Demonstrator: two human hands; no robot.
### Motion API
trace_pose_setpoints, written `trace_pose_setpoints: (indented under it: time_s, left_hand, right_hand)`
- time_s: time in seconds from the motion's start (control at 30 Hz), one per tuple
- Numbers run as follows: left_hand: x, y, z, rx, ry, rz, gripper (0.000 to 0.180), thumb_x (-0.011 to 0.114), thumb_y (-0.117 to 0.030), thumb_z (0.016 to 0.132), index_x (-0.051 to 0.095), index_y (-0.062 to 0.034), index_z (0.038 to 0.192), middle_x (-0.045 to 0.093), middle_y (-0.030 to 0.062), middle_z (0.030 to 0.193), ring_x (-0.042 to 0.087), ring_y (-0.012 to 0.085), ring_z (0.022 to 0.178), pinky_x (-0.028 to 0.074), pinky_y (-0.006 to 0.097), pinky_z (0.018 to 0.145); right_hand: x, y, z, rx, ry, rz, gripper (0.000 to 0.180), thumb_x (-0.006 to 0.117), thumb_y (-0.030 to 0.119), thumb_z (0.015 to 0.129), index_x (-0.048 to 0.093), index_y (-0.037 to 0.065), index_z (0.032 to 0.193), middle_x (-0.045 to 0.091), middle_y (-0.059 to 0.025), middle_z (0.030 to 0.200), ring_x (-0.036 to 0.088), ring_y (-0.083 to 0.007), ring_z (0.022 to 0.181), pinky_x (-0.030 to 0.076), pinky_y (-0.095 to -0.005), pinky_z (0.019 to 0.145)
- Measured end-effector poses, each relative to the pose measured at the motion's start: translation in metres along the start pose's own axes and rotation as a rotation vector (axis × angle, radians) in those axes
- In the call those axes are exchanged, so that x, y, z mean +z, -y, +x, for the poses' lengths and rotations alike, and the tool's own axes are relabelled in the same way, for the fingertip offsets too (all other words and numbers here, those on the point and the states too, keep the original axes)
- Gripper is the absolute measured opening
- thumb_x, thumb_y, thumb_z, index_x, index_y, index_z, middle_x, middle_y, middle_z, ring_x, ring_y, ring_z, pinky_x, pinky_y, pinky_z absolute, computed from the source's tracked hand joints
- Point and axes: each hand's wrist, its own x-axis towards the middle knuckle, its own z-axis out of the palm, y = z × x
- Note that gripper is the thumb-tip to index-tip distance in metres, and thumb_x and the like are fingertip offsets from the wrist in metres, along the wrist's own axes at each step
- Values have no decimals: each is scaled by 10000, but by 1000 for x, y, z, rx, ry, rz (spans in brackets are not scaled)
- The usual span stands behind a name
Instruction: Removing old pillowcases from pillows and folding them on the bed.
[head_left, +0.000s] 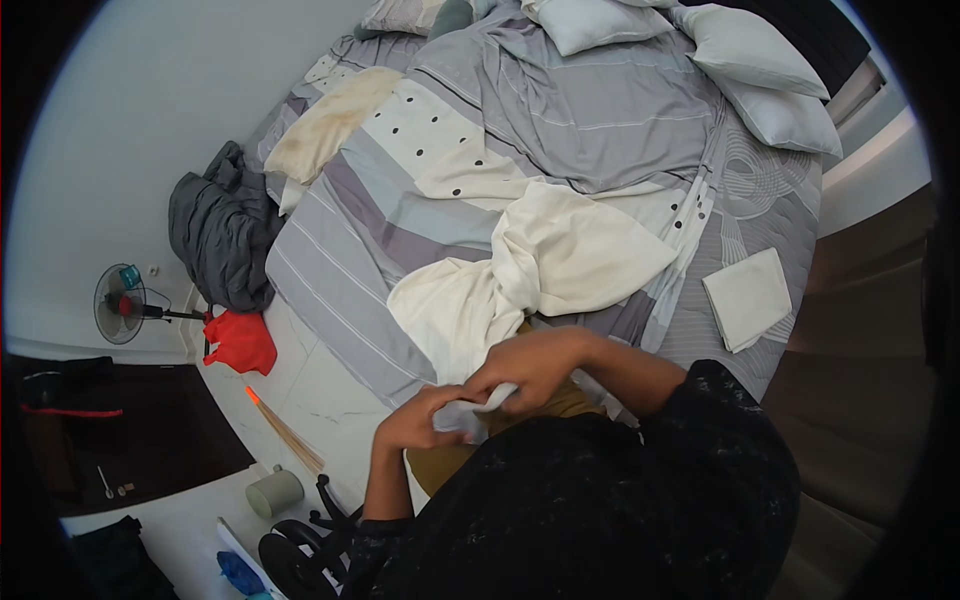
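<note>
Close in front of my body, my left hand (pixel 415 420) and my right hand (pixel 535 368) are closed and nearly touching, both gripping a bunched white cloth (pixel 497 397). A strip of it curls up between them, and the rest is partly hidden behind my fingers. Just beyond my hands, a crumpled cream cloth (pixel 570 245) lies on the bed, twisted at its middle. Its near end runs down toward my hands; I cannot tell whether it joins the cloth I hold. A folded cream cloth (pixel 750 298) lies flat on the grey mattress (pixel 765 190) to the right.
Rumpled grey, striped and dotted bedding (pixel 590 120) covers the bed, with white pillows (pixel 755 50) at the far right. A dark grey comforter (pixel 222 230) slumps at the left edge. Beyond it are a fan (pixel 122 303), a red bag (pixel 240 342), a broom (pixel 285 430) and a black chair (pixel 300 555).
</note>
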Motion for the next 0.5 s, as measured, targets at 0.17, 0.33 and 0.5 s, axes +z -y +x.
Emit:
trace_pose_setpoints:
  time_s: [0.17, 0.33, 0.5]
  left_hand:
    - [17, 15, 44, 49, -418, 201, 313, 710, -126, 673, 646, -72, 976, 655, 106, 865, 631, 257, 776, 478, 326, 677]
    - [-10, 9, 83, 148, -1067, 593, 245, 600, -41, 668, 645, -87, 904, 650, 127, 859, 619, 311, 788, 459, 376, 657]
    - [-102, 3, 78, 48, -1274, 590, 187, 531, 14, 678, 612, -35, 838, 622, 166, 789, 605, 360, 754, 470, 381, 671]
  right_hand:
    - [-37, 67, -21, 7, -216, -219, 185, 558, 83, 650, 519, 32, 824, 584, -105, 678, 580, -306, 624, 429, -365, 558]
    - [-83, 129, -40, -62, -678, -733, 120, 603, -6, 613, 563, 63, 703, 572, -54, 635, 565, -214, 524, 414, -297, 479]
    - [-118, 202, -73, 8, -974, -1059, 147, 624, -83, 654, 565, 19, 741, 538, 19, 626, 486, -19, 577, 396, -172, 513]
